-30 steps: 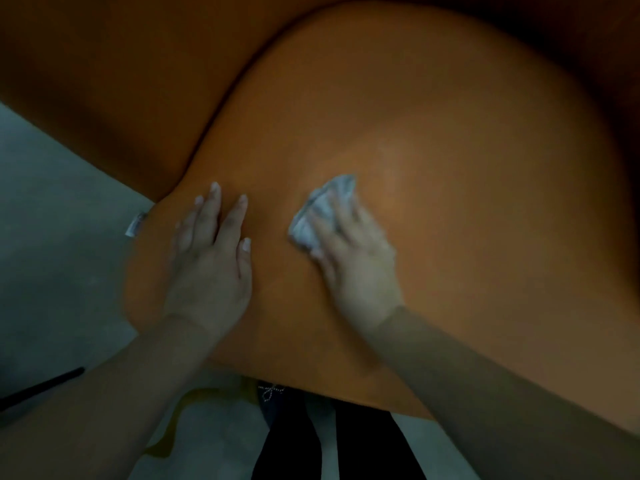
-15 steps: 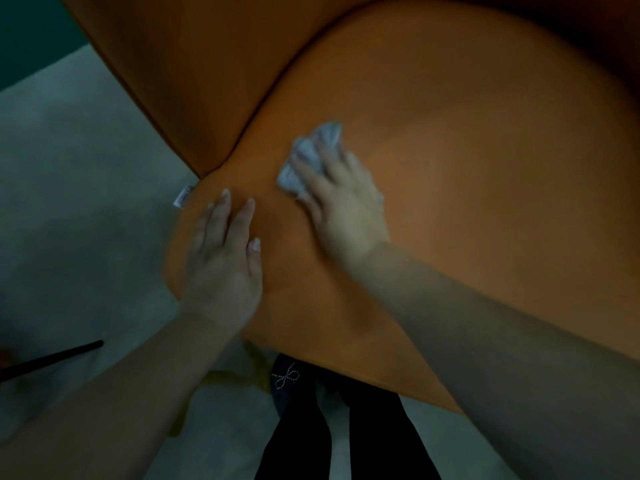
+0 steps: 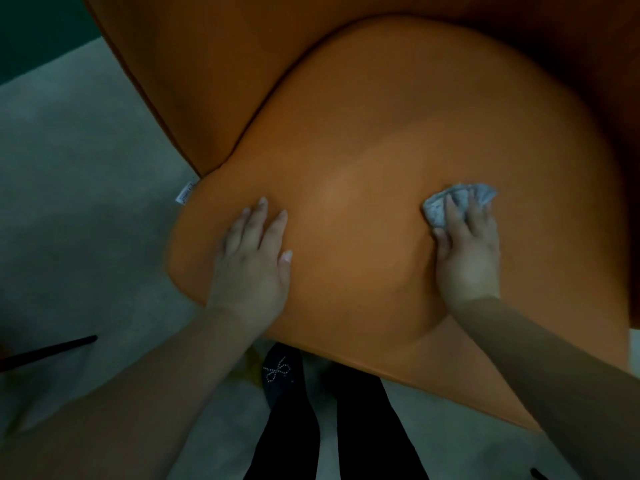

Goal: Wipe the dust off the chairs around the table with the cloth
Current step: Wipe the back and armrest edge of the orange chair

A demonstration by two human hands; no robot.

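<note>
An orange padded chair fills the view; its seat cushion [image 3: 398,140] lies below me and the backrest [image 3: 194,71] rises at the upper left. My right hand [image 3: 465,251] presses a crumpled pale grey cloth [image 3: 457,199] flat onto the right part of the seat, its fingers lying over the cloth. My left hand [image 3: 254,258] rests flat on the seat's left front corner with straight fingers and holds nothing.
A white label [image 3: 184,195] sticks out at the seat's left edge. Pale floor [image 3: 76,216] lies to the left, with a thin black rod [image 3: 48,351] on it. My dark-trousered legs and a dark shoe [image 3: 280,372] stand at the seat's front edge.
My right hand has slid the cloth across the seat from near the backrest seam at the left to the right side. My left hand has stayed on the front left corner.
</note>
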